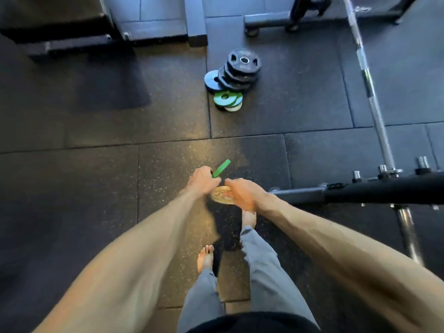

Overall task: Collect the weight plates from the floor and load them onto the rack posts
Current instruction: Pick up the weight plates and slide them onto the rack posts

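My left hand [202,180] grips a small green weight plate [221,168] seen edge-on, held above the floor. My right hand [242,193] holds a small yellow plate [219,194], fingers curled over its right side. Both hands meet at mid-frame. Farther ahead on the floor lies a pile: black plates [242,68] stacked askew, a blue plate [212,80] at their left, green plates [227,98] in front. The rack [374,188] with its short chrome posts [382,170] stands at the right, its black beam end close to my right hand.
A long steel barbell [367,85] runs diagonally at the right, down to the rack. Black equipment bases [269,22] and a dark bench frame [72,32] line the far side. My bare feet [205,258] stand on dark rubber floor tiles.
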`<state>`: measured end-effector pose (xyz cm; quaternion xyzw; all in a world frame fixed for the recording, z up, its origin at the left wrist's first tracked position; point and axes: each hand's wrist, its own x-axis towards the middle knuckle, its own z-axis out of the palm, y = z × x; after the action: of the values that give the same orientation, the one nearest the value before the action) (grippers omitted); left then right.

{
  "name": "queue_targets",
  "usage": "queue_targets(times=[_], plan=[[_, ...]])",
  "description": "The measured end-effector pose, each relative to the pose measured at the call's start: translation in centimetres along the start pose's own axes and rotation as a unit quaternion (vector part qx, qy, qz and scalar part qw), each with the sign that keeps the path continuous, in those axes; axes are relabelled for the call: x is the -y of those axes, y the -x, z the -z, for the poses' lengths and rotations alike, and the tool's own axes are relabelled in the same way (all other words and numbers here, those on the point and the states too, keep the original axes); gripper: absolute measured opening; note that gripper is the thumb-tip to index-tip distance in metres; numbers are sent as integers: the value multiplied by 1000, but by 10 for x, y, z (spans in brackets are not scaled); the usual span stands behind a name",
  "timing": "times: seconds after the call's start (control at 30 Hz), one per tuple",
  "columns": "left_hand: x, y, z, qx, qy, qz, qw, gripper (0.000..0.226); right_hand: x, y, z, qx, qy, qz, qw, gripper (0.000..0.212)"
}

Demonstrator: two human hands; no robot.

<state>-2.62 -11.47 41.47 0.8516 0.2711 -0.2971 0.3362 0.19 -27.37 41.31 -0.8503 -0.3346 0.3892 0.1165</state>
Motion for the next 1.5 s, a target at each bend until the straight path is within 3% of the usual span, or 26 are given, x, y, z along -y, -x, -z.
queue_targets(times=[0.17,0.3,0.37,0.53,0.67,0.8,0.87,1.03,1.17,1.23,1.27,1.3,1.37,1.43,1.47,1.5], plan=[[-60,68,29,41,-93,-143,985,29,27,102,27,-90,-36,-85,992,33],[-109,119,33,85,-145,-240,956,22,40,191,29,-206,-62,-150,965,39],[-135,142,24,106,-170,-274,941,23,34,229,17,-240,-53,-210,946,46],[-199,196,-19,168,-270,-363,876,20,19,322,-6,-350,-142,-348,858,48],[-247,239,-72,240,-332,-426,806,25,-3,386,-33,-365,-161,-396,827,40],[-289,270,-137,300,-349,-455,762,30,-31,438,-69,-381,-148,-451,794,29],[-309,283,-171,327,-352,-468,742,39,-50,465,-85,-402,-136,-475,771,33],[-351,316,-250,378,-306,-502,716,46,-103,538,-110,-389,-68,-536,746,46],[-380,343,-313,392,-246,-530,711,54,-143,593,-126,-375,-58,-545,748,50],[-400,360,-341,375,-261,-533,712,54,-169,617,-136,-400,-37,-559,725,78],[-408,368,-354,366,-274,-533,712,53,-182,625,-145,-398,-27,-552,732,92],[-416,373,-368,357,-284,-537,710,53,-192,633,-151,-393,-3,-558,731,90],[-431,380,-395,339,-301,-549,702,56,-208,654,-155,-364,-1,-596,716,68],[-449,383,-421,342,-303,-541,706,61,-229,668,-161,-404,-48,-576,709,87],[-457,385,-432,347,-300,-544,703,64,-240,675,-165,-423,-80,-578,693,85],[-465,384,-446,348,-295,-555,696,68,-249,682,-166,-434,-110,-587,675,71]])
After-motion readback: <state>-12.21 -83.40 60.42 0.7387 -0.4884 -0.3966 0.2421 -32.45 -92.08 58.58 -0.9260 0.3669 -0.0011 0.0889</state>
